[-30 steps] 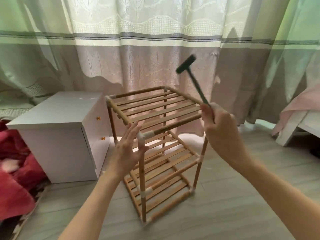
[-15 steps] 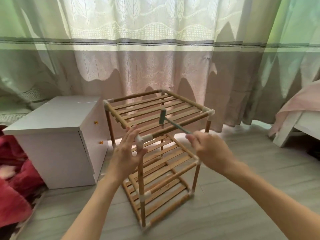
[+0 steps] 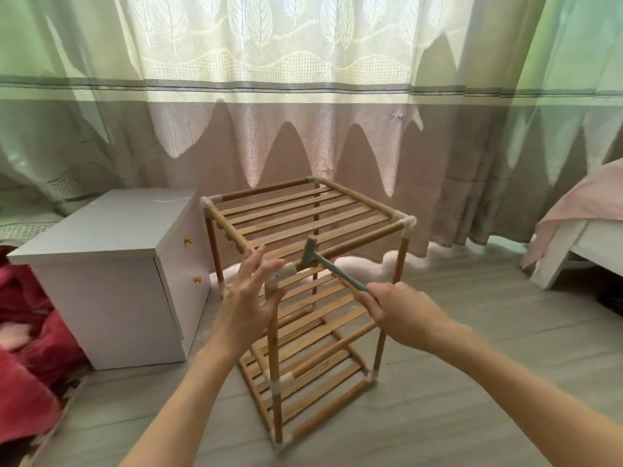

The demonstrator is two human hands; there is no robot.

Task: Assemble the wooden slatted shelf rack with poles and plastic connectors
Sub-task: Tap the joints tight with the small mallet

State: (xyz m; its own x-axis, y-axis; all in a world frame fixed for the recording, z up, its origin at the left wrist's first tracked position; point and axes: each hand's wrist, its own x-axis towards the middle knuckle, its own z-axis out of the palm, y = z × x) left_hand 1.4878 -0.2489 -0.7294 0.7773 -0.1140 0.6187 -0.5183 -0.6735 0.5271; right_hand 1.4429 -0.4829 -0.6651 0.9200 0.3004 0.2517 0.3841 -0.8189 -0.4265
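The wooden slatted rack stands upright on the floor with three slatted tiers, poles at the corners and white plastic connectors. My right hand grips the handle of a small green mallet, whose head sits on the top front rail just right of the near-left corner connector. My left hand is beside that corner with fingers straight and spread, the palm against the front-left pole below the connector. Another white connector caps the front-right top corner.
A white bedside cabinet stands close to the rack's left side. Red bedding lies at the far left. A bed with pink cover is at the right. Curtains hang behind. Grey wood floor lies in front and to the right.
My right hand swung the mallet down from a raised position above the rack onto the top front rail near the left corner. The left hand stayed by the corner pole.
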